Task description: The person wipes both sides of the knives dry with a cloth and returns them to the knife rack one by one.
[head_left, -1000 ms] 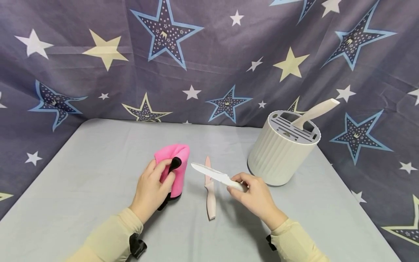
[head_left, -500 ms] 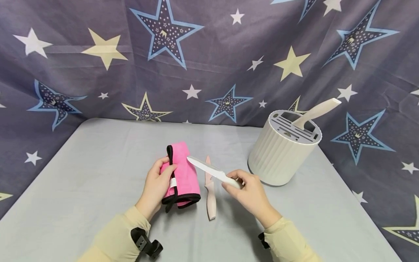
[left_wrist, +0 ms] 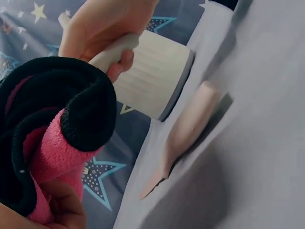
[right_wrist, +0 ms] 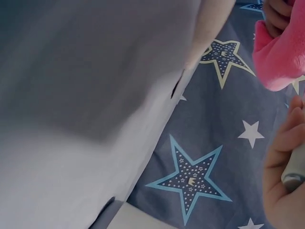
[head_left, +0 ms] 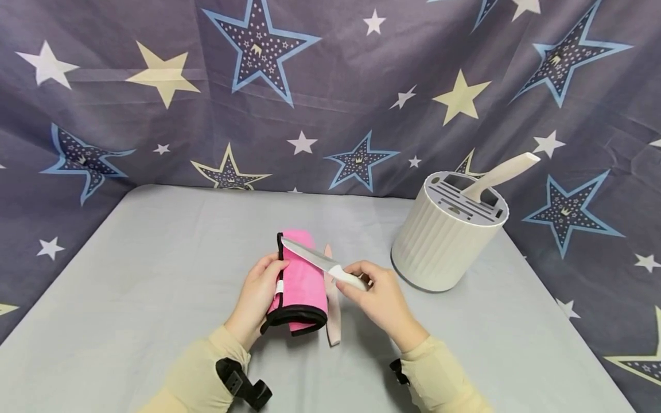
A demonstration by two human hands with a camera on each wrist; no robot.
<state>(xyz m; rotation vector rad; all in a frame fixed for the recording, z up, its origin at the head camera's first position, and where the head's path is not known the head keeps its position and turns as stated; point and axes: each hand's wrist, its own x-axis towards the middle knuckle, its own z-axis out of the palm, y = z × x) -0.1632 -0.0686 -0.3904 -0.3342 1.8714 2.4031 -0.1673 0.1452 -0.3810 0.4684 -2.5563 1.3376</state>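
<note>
My left hand (head_left: 260, 292) grips a folded pink cloth (head_left: 303, 281) with black edging and a small white label, held above the table. In my right hand (head_left: 379, 298) is a knife (head_left: 315, 258), pinched by its white handle. Its blade lies across the upper part of the cloth in the head view, tip near the black edge. The left wrist view shows the cloth's rolled black-edged end and the right fingers round the knife handle (left_wrist: 110, 55). A second knife with a pale pink handle (head_left: 333, 315) lies on the table, its blade partly hidden behind the cloth.
A ribbed cream knife block (head_left: 444, 241) stands at the right of the grey-covered table (head_left: 181, 246), with one pale-handled knife (head_left: 498, 178) in its slotted top. A star-patterned curtain (head_left: 341, 74) hangs behind the table.
My left hand has turned the cloth and brought it rightward, partly over the lying knife. The right hand has moved left, bringing the blade from beside the cloth to across it.
</note>
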